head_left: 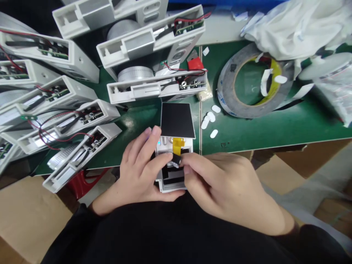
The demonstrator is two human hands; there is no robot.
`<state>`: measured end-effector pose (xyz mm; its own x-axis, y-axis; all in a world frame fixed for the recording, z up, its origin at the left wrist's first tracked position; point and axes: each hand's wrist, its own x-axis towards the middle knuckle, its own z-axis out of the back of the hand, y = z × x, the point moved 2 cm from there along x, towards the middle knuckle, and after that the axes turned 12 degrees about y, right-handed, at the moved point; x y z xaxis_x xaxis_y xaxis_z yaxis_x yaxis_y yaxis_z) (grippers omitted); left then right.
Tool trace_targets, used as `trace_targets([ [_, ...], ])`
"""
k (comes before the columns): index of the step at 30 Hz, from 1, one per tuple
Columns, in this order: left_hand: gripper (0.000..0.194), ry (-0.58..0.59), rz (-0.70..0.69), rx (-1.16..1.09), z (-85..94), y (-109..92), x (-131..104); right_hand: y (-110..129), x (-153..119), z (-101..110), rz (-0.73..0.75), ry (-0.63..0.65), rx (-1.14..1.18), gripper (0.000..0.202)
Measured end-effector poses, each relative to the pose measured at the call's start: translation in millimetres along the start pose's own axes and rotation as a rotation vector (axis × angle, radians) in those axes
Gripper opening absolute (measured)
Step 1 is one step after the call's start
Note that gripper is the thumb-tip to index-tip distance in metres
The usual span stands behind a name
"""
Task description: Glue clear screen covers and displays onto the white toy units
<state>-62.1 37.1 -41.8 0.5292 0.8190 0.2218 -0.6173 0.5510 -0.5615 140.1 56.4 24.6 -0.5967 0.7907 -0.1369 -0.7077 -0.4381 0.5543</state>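
Note:
A small white device housing (pixel 162 187) with an open interior sits at the near edge of the green table. My left hand (pixel 139 167) grips it from the left, with the thumb along its near side and a finger reaching over the opening. A flat screen panel (pixel 178 120) with a black face lies beyond the housing. From the screen, a yellow ribbon cable (pixel 178 145) runs down to a small black piece (pixel 176 158) over the opening. My right hand (pixel 220 179) is closed, its thumb and forefinger pinched at this black end of the cable. The exact contact between the fingertips is partly hidden.
Several white housings (pixel 90 110) with exposed boards and red wires stand at left and behind. A tape roll (pixel 225 97), loose white oval pads (pixel 213 134) and a crumpled white bag (pixel 297 33) lie at right. Below the table are a red stool (pixel 79 185) and cardboard (pixel 33 216).

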Motion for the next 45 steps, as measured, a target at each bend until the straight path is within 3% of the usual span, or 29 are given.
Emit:
trace_targets([
  [9, 0.064, 0.037, -0.008, -0.076, -0.9, 1.5, -0.1, -9.8, -7.1, 2.6, -0.058, -0.016, 0.380, 0.005],
  [14, 0.062, 0.021, -0.019, -0.091, -2.9, 4.7, -1.2, -10.2, -0.2, -2.2, -0.231, -0.063, 0.530, 0.008],
  [22, 0.061, 0.005, -0.142, -0.033, -4.4, 4.8, -5.6, -8.0, 5.1, -9.1, -0.216, -0.123, 0.519, 0.013],
  [38, 0.074, 0.021, -0.126, 0.066, -3.6, 3.8, -0.9, -11.4, 2.7, -12.5, -0.187, -0.198, 0.459, 0.009],
  [45, 0.065, 0.048, -0.118, 0.018, -1.2, 3.9, -1.8, -10.5, -4.1, -14.4, -0.166, -0.233, 0.358, 0.011],
])
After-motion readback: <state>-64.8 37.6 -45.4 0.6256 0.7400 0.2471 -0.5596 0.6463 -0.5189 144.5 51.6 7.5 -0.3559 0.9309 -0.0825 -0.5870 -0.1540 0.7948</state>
